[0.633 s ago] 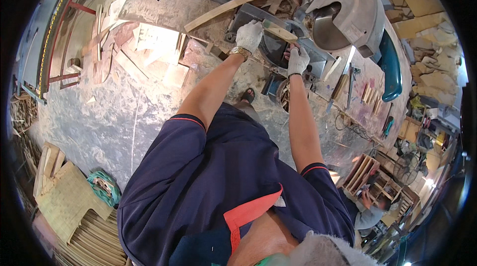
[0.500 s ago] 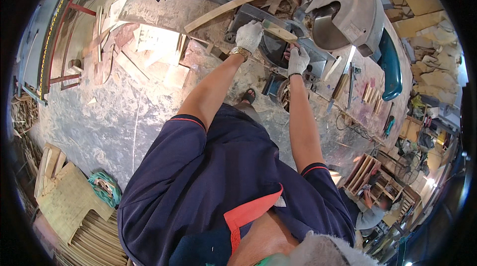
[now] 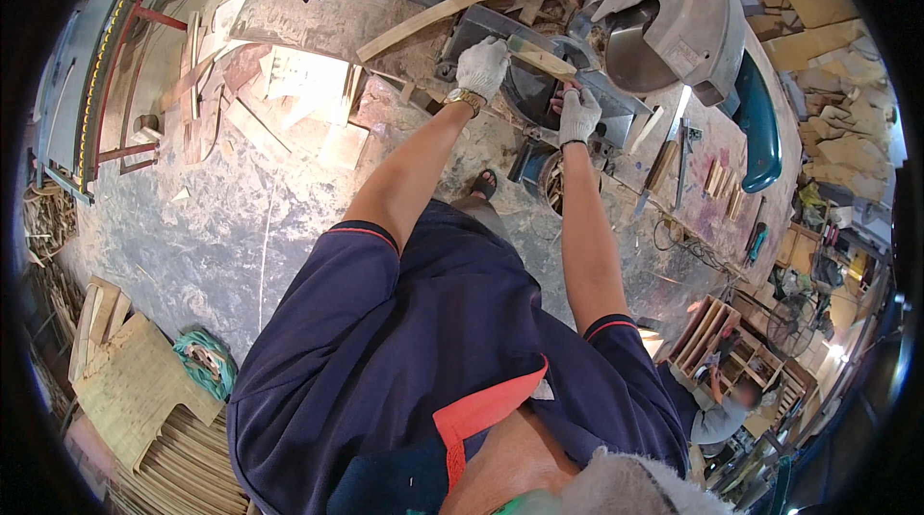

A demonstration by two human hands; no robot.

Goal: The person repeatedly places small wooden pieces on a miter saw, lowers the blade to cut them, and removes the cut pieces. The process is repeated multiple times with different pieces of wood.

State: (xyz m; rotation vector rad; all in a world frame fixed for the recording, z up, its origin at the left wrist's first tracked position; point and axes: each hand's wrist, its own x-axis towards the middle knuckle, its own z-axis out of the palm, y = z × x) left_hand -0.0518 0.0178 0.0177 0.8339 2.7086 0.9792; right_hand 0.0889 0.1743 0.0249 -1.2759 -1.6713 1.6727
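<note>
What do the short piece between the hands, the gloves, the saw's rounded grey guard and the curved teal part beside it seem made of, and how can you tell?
Short piece: wood, apparently bare; pale tan, flat-faced.
Gloves: probably knitted cotton; off-white, matt, soft-looking.
Rounded grey guard: likely cast metal; dull sheen.
Curved teal part: plastic or painted metal; its smooth gloss leaves this open.

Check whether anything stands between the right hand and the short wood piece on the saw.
Nothing visible does: the right hand has its fingers at the right end of the wood. The grey guard stands farther right, not between them.
</note>
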